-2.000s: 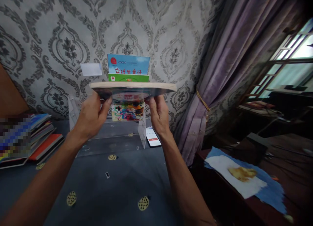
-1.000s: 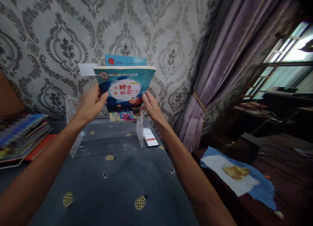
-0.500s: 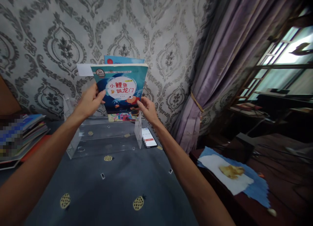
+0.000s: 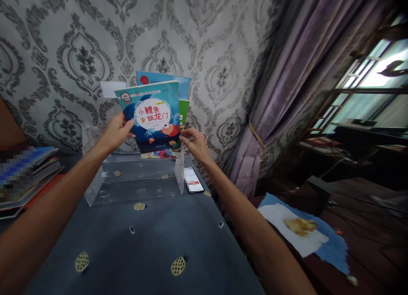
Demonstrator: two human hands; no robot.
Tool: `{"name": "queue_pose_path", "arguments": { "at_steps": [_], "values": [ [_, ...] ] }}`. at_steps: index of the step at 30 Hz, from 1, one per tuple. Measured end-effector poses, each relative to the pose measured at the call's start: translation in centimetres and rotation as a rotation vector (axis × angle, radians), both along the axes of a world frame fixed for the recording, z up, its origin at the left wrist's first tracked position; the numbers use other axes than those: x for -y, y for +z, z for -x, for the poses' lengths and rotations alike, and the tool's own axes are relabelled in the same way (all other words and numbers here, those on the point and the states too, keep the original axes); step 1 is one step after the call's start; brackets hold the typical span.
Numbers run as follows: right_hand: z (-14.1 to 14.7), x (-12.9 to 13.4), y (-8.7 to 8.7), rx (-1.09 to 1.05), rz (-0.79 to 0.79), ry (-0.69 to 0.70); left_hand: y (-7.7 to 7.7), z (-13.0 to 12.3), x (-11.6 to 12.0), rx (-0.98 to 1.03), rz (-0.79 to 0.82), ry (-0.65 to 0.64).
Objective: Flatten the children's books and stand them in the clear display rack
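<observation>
Book (image 4: 152, 135) is held between both hands above the far part of the table (image 4: 143, 244), cover toward the wearer. Its long axis runs up and down, the top slanting lower on the left. Left hand (image 4: 114, 133) grips the left edge about midway, thumb over the cover; right hand (image 4: 196, 145) has its fingertips at the right edge, lower down, perhaps pinching, though the contact is too small to be sure. So neither hand is clearly nearer; both are at the sides. Blue book (image 4: 184, 86) and green book (image 4: 184, 110) stand behind it, at the rear of the clear rack (image 4: 179, 171), near the table's far edge. Phone (image 4: 194, 181) lies just right of the rack.
</observation>
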State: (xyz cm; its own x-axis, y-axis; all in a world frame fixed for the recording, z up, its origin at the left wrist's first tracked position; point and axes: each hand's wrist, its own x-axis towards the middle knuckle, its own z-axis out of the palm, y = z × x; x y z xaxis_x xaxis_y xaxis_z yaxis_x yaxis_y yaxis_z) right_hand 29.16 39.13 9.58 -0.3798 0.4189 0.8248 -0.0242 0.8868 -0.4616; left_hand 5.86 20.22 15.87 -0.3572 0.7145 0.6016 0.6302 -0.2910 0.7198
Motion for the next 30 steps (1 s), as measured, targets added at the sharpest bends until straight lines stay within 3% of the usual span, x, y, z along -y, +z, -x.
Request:
{"name": "queue_pose_path", "arguments": {
  "at_steps": [9,15,19,25,30],
  "values": [
    [0.4,0.8,-0.8,0.061,0.097,-0.046,0.4,0.7,-0.5,0.020,0.025,0.016],
    [0.1,1.4,-0.9,0.096,0.035,-0.044,-0.3,1.3,-1.0,-0.002,0.009,0.057],
    [-0.1,1.1,-1.1,0.048,0.066,-0.033,-0.2,1.0,-1.0,-0.107,0.013,0.122],
    [0.0,1.4,-1.2,-0.044,0.081,-0.084,0.8,0.0,-0.4,-0.366,0.166,0.367],
    [1.1,1.3,-1.6,-0.154,0.107,-0.060,1.1,-0.1,-0.7,-0.451,0.180,0.366]
  ]
}}
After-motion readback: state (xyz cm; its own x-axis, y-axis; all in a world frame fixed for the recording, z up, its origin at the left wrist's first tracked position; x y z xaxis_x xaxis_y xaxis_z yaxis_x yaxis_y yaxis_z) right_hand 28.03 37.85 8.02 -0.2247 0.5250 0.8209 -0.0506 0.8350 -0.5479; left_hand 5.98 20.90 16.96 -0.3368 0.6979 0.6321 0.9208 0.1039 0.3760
